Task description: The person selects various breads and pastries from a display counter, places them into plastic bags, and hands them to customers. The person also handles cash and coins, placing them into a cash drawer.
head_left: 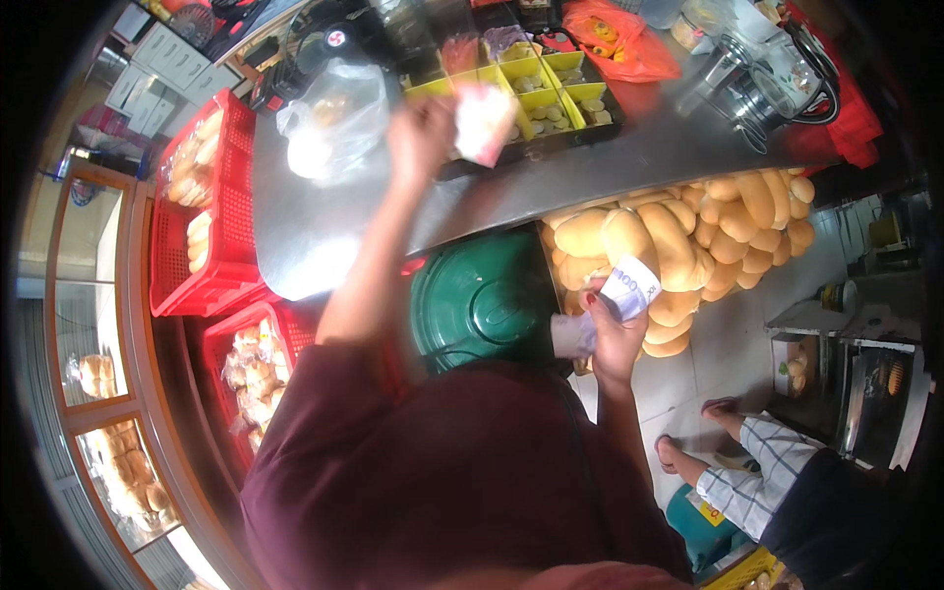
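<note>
My left hand point(421, 138) is raised over the steel counter, blurred by motion, its fingers closed on a reddish-white piece of paper point(484, 123) that looks like a banknote. Just beyond it sits a coin tray point(519, 71) with yellow dividers and coins in its compartments. Lower and to the right, my right hand point(618, 339) grips a folded purple-and-white banknote point(631, 285), thumb on top. A paler end of paper point(573, 336) sticks out on the hand's left side. Behind this hand lies a large pile of bread rolls point(669, 236).
A clear plastic bag point(339, 113) rests on the steel counter point(324, 221). Red crates point(231, 187) of bread stand left, beside a glass cabinet point(93, 329). A green round lid point(482, 300) is below the counter. At right, a person in checked shorts point(757, 472) is nearby.
</note>
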Tool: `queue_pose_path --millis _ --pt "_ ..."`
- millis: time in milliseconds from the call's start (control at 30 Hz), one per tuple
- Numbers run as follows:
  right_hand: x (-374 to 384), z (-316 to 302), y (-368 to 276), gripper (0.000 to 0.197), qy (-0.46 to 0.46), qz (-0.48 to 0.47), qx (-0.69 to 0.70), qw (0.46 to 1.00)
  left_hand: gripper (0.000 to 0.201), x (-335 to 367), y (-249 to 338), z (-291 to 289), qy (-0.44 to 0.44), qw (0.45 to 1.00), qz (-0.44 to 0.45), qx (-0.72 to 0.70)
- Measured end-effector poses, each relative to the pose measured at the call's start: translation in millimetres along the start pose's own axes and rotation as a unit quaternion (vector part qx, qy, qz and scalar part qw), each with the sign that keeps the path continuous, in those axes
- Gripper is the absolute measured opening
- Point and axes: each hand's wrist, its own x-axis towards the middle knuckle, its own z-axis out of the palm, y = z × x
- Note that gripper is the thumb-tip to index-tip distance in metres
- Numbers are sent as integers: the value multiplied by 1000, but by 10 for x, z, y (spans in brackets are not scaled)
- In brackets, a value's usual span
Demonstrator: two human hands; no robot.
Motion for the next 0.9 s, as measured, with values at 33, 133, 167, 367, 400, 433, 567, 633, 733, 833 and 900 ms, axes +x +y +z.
queue_pose_path --millis 33,133,167,367,400,433,567,633,733,833,900 --pt "-22 231 -71 37 11 -105 -68 992 22 -325 -103 110 -68 997 45 16" --pt "31 418 -382 56 -82 -398 -419 812 26 -1227 -156 326 -243 958 -63 -141" --pt "30 428 -434 57 -112 -424 -464 769 31 -1390 11 258 -294 927 -141 -188" --pt "-112 406 -458 36 -134 -392 -464 783 44 -1731 -78 283 -310 910 -189 -199" --pt "-135 397 -439 35 -118 -386 -455 794 44 -1748 -73 279 -305 909 -197 -207" --pt "-153 387 -402 34 -101 -381 -444 804 40 -1750 -50 269 -311 895 -194 -254" --pt "-157 319 -321 30 -49 -337 -393 854 21 -1708 57 249 -343 851 -162 -363" --pt "-167 388 -364 32 -40 -306 -349 885 19 -1636 66 233 -343 880 -122 -304" --pt "-170 376 -378 34 -71 -148 -225 960 17 -1653 121 274 -344 893 -70 -282" --pt "-113 312 -286 34 -92 34 -39 994 12 -1682 301 183 -381 894 10 -236" --pt "-109 280 -227 33 -72 26 -34 996 11 -1571 453 55 -376 917 34 -129"
